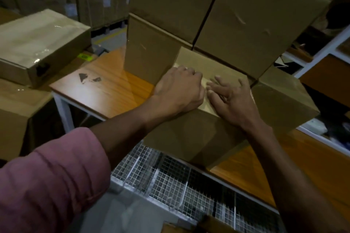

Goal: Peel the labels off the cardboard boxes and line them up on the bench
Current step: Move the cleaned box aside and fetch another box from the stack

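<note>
Both hands are working on top of a cardboard box (198, 134) that is sitting at the front edge of the wooden bench (106, 89), its near corner hanging slightly over the wire mesh grating (170, 181) below. The left hand (180, 91) is resting on the box top with its fingers curled under into a fist; whether anything is pinched inside those fingers cannot be told, since the knuckles are hiding them. The right hand (231, 100) is lying just beside it, fingers spread and slightly bent, fingertips pressing down on the box top. Between and under the two hands a pale label (205, 83) is showing on the top face (only a narrow strip of it is visible, and its edges are hard to make out in the dim light).

Behind this box, more plain cardboard boxes are standing on the bench: one tall box (151, 53) to the left rear, a large stack (227, 5) rising above it, and another box (284, 98) touching the near one on the right. A pink sleeve (53, 179) is covering the left upper arm. Off the bench's left end, a flat box wrapped in clear film (37, 43) is resting on other cartons, and a small green object (86, 56) is lying near the bench's far left corner. A dark torn patch (89, 78) is marking the bench surface.
</note>
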Available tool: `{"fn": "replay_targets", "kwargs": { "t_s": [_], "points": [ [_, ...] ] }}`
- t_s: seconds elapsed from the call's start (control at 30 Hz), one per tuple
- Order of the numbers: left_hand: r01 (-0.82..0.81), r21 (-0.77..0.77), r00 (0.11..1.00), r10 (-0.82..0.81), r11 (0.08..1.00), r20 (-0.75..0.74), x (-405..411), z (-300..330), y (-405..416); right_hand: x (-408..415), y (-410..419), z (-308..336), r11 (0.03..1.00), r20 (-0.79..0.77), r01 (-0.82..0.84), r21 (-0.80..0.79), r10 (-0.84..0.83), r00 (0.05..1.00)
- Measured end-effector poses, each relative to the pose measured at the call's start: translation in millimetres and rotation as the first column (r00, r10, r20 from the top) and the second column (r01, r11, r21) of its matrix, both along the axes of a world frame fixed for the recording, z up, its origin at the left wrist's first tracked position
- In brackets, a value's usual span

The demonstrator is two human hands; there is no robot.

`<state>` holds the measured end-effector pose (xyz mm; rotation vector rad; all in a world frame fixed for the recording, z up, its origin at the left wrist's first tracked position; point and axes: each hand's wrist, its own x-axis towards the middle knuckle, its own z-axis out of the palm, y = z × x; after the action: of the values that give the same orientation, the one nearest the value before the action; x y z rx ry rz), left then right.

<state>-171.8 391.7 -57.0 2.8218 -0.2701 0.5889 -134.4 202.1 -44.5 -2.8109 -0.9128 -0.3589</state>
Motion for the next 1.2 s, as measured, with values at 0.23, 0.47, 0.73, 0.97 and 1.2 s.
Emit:
{"fn": "replay_targets", "kwargs": {
  "t_s": [0.23, 0.47, 0.73, 0.97, 1.2],
  "points": [
    [0.008, -0.014, 0.999, -0.008, 1.000, 0.040, 1.6, -2.2, -0.5, 5.7, 15.6, -1.9, 0.978, 0.138, 0.167, -0.122, -0.150, 0.979],
    [0.004, -0.007, 0.999, -0.004, 1.000, 0.040, 2.7, -3.5, -2.1, 1.4, 14.2, -3.9, 0.996, -0.006, 0.082, 0.036, -0.082, 0.997],
    [-0.014, -0.029, 0.999, 0.016, 0.999, 0.050, 4.1, -6.3, -2.3, -12.1, 6.9, 1.5, 0.975, -0.110, -0.045, 0.217, 0.070, 0.991],
    [-0.005, -0.047, 0.999, 0.007, 0.999, 0.041, 4.0, -6.6, -1.3, -10.0, 11.6, -4.5, 0.979, 0.064, 0.176, 0.106, -0.183, 0.981],
    [-0.002, -0.054, 0.999, 0.004, 0.999, 0.037, 4.3, -4.7, -3.2, -5.1, 16.8, 0.1, 0.990, -0.117, 0.139, 0.025, -0.135, 0.984]
  ]
}}
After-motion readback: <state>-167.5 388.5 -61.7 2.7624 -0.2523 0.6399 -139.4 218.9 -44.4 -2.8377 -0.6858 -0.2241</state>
